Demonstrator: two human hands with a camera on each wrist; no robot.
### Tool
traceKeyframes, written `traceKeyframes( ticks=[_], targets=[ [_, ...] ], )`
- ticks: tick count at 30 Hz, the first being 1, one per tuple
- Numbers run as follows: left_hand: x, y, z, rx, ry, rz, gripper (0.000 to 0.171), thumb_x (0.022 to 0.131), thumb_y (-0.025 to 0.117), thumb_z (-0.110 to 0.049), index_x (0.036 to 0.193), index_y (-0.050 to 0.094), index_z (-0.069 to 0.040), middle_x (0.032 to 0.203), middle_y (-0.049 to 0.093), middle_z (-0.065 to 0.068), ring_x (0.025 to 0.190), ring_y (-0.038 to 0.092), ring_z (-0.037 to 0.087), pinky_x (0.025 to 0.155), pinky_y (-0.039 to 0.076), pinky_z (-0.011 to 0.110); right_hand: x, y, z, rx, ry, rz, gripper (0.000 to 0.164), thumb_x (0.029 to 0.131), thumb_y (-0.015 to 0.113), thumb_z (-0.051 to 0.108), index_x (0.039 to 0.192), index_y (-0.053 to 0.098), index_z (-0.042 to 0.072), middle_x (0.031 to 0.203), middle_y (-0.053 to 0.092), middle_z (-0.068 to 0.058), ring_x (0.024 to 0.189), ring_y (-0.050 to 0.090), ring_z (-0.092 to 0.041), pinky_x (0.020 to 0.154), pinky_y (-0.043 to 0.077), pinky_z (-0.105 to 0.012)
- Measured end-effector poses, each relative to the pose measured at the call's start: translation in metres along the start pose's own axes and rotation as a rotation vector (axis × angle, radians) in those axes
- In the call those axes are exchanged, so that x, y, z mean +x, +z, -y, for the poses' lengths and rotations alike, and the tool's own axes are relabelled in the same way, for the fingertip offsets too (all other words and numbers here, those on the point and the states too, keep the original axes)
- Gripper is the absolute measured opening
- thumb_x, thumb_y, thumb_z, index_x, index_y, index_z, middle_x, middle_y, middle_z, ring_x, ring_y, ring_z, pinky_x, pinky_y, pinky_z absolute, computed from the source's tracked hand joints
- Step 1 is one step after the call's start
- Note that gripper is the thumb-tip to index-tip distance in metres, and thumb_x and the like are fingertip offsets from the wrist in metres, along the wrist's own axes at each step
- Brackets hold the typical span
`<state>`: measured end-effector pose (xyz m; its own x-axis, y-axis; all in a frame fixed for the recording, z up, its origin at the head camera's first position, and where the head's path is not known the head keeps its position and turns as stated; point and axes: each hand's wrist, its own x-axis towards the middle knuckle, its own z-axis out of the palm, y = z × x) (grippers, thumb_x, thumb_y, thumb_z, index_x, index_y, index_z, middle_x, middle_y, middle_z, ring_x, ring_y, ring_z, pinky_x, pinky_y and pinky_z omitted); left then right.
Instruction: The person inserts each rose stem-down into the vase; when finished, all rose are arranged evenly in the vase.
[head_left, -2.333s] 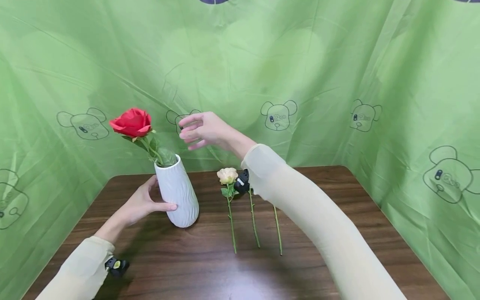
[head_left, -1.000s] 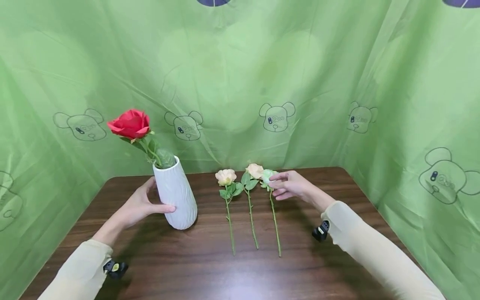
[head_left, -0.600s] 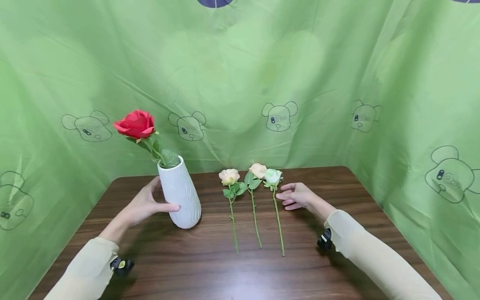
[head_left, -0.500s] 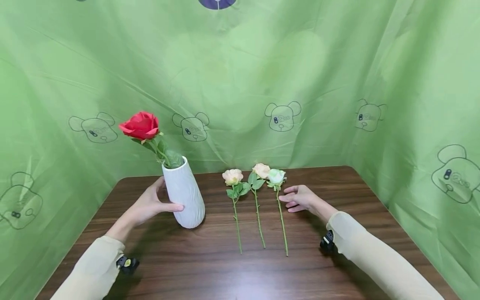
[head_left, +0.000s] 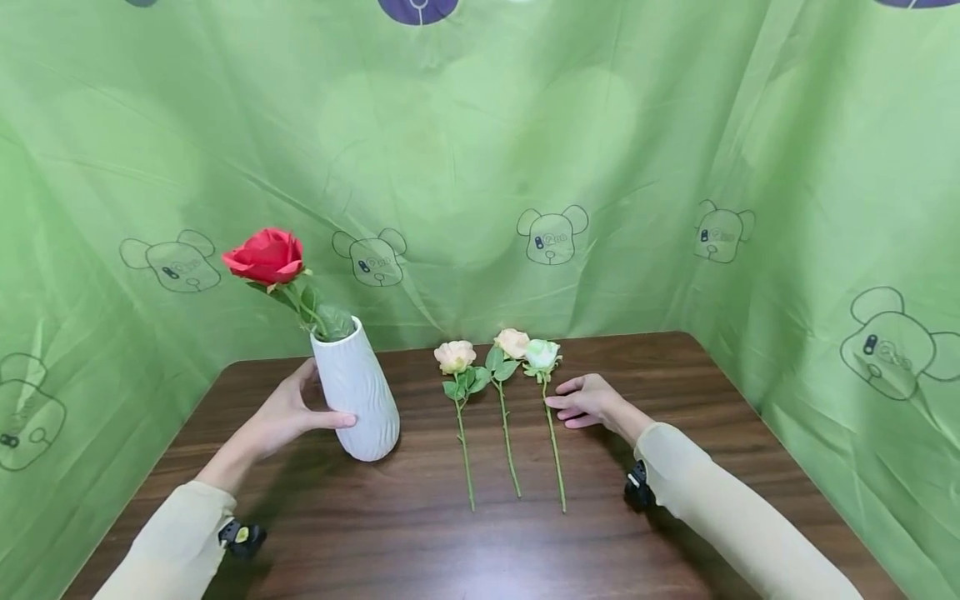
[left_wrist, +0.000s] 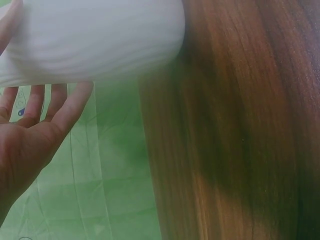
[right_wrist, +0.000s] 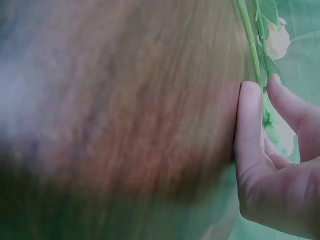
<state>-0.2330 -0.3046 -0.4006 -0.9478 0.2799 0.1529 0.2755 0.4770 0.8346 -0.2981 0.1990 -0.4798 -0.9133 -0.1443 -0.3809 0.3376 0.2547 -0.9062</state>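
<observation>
My left hand (head_left: 283, 417) grips the white ribbed vase (head_left: 356, 392), thumb across its front and fingers behind it. The vase holds a red rose (head_left: 266, 257) that leans left out of its mouth. In the left wrist view the vase (left_wrist: 110, 40) lies between thumb and fingers. My right hand (head_left: 592, 402) is at the upper stem of a pale green-white rose (head_left: 542, 355) lying on the table. In the right wrist view its thumb and index fingertip stand apart, on either side of the green stem (right_wrist: 250, 37).
Two peach flowers, a left one (head_left: 454, 357) and a middle one (head_left: 512, 342), lie left of the pale rose, stems toward me. The brown wooden table (head_left: 420, 550) ends at a green curtain (head_left: 465, 150) printed with bear heads. Each wrist carries a small black camera.
The right hand has come from beside the vase over to the pale rose's head, then down along it to the stem. The left hand has stayed on the vase.
</observation>
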Motion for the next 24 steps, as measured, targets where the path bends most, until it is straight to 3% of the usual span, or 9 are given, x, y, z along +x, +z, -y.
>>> traceKeyframes(
  ticks=[18,24],
  targets=[
    [-0.002,-0.001,0.002,0.017,0.007,-0.003,0.085,0.077,0.091,-0.019,0.146,0.042,-0.01,0.128,0.06,0.01,0.117,0.056,0.029,0.087,0.051,0.03,-0.006,0.013,0.01,-0.171,0.037,-0.037,0.056,0.08,0.089,0.024,0.12,0.06,-0.004,0.085,0.07,-0.012,0.067,0.069,-0.017,0.057,0.058,-0.033],
    [-0.001,0.0,0.001,0.018,0.01,-0.009,0.085,0.077,0.091,-0.019,0.145,0.042,-0.011,0.127,0.06,0.009,0.118,0.056,0.03,0.089,0.051,0.036,-0.004,0.009,0.009,-0.188,0.04,-0.03,0.058,0.082,0.088,0.028,0.122,0.06,-0.003,0.088,0.072,-0.011,0.067,0.069,-0.016,0.057,0.058,-0.032]
  ],
)
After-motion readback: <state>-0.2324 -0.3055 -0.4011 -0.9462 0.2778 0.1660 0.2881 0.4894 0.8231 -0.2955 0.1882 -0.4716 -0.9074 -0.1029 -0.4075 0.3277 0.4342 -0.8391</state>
